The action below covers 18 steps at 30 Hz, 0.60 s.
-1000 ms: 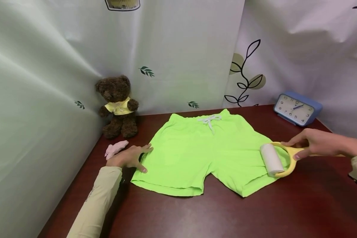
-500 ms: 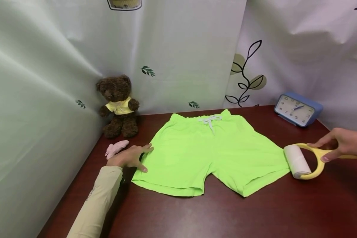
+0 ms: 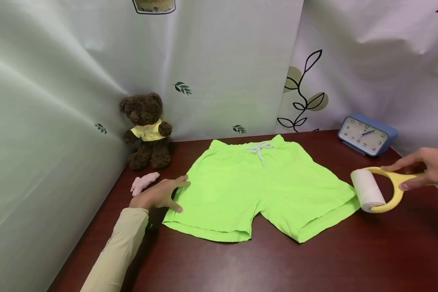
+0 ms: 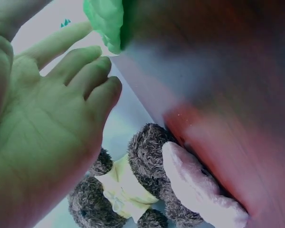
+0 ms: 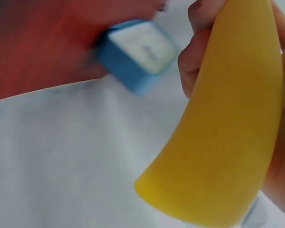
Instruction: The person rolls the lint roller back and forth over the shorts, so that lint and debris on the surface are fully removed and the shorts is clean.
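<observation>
Rolling shorts (image 3: 233, 186) seems underway. Right grip (image 3: 428, 168) holds roller (image 3: 368, 190) towards right edge of worktop (image 3: 277, 267), left grip (image 3: 162, 194) spread; next likely needs gentle lifting.

- Roller (image 3: 368, 190): gone from on top of the shorts (image 3: 237, 186) to their right-hand outer edge, and slightly higher in the head view.
- Right hand (image 3: 428, 166): shifted rightward with it.
- Right-hand hem (image 3: 328, 220): gaping wider.

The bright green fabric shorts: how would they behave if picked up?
The green shorts would probably droop, since the cloth lies flat with soft wrinkles. They look light: the hem seems thin. Pushed, they might bunch up, as the waistband puckers.
</observation>
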Motion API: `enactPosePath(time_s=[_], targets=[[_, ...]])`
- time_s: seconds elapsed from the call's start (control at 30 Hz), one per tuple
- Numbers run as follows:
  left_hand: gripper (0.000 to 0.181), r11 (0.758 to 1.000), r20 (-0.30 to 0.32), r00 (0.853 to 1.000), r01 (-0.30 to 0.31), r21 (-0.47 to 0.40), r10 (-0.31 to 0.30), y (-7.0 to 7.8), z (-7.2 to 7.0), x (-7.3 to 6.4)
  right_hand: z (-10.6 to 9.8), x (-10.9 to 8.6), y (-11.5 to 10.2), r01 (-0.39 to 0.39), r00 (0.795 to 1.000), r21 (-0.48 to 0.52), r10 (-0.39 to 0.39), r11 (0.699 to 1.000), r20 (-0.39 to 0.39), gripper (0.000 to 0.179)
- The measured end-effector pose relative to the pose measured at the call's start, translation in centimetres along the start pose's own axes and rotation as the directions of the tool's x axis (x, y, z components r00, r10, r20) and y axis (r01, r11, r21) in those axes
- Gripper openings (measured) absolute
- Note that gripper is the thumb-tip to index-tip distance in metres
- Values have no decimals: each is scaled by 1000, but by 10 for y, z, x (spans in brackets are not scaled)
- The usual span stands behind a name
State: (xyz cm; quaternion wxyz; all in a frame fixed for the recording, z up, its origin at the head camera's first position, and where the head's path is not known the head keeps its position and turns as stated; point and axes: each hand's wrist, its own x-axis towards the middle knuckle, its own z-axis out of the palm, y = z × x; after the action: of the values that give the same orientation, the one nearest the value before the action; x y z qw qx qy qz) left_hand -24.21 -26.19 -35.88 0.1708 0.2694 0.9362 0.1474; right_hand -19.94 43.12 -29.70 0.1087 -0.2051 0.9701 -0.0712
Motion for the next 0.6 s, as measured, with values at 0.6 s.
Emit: enactPosePath(time_s=[0.6], targets=[[95,999,33,999,-35,25,34,-1,7,-11,26,105,-208,470,882,194,-464,861,-79,55]])
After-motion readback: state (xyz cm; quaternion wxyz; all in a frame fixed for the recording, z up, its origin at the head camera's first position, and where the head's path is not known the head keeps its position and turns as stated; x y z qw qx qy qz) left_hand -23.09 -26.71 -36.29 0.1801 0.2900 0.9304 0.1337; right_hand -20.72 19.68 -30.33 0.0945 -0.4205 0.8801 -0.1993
